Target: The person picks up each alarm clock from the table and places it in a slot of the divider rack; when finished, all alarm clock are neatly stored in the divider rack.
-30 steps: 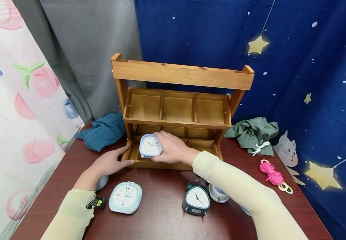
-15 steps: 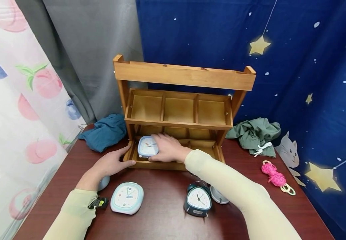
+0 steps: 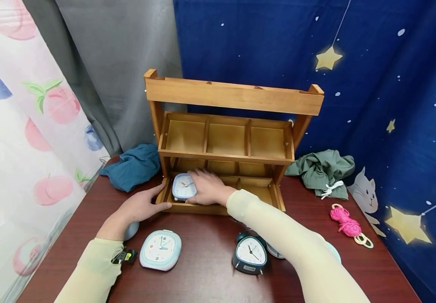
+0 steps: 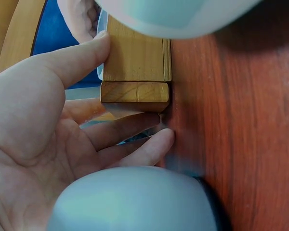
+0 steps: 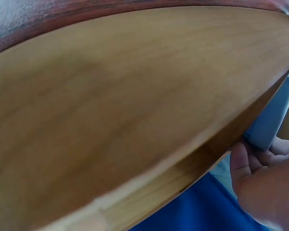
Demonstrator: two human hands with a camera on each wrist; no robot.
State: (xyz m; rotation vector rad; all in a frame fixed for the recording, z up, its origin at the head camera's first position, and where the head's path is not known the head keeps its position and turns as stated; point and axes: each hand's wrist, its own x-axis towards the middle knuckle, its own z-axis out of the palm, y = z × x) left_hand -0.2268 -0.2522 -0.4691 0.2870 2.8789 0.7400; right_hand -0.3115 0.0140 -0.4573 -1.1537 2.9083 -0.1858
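Our right hand (image 3: 207, 188) has its fingers (image 3: 196, 173) curled round the small pale-blue square clock (image 3: 184, 187), gripping it by its right side; the clock sits face up in the leftmost compartment of the bottom tier of the wooden rack (image 3: 233, 96), at the rack's front left. In the right wrist view we see only a thumb against the clock's blue edge (image 5: 272, 122) under a blurred wooden board. Our left hand (image 3: 138, 207) lies at the rack's front left corner with its fingers straight and relaxed, holding nothing; the thumb runs along the front rail while the other fingers (image 4: 135, 149) rest on the surface just beside the corner post (image 4: 135, 96). Under that hand's wrist, in front of the rack, a rounded grey-blue object (image 3: 131, 229) peeks out. Also in front of the rack, on the dark red surface (image 3: 202, 277), stand a larger light-blue clock (image 3: 160, 250) to the left and a dark teal alarm clock (image 3: 250, 253) to the right, the latter partly crossed by our right sleeve. Left of the rack lies a blue cloth (image 3: 131, 166); right of it a green cloth (image 3: 321, 171), and further right and nearer to us a pink cord with rings (image 3: 348, 226).
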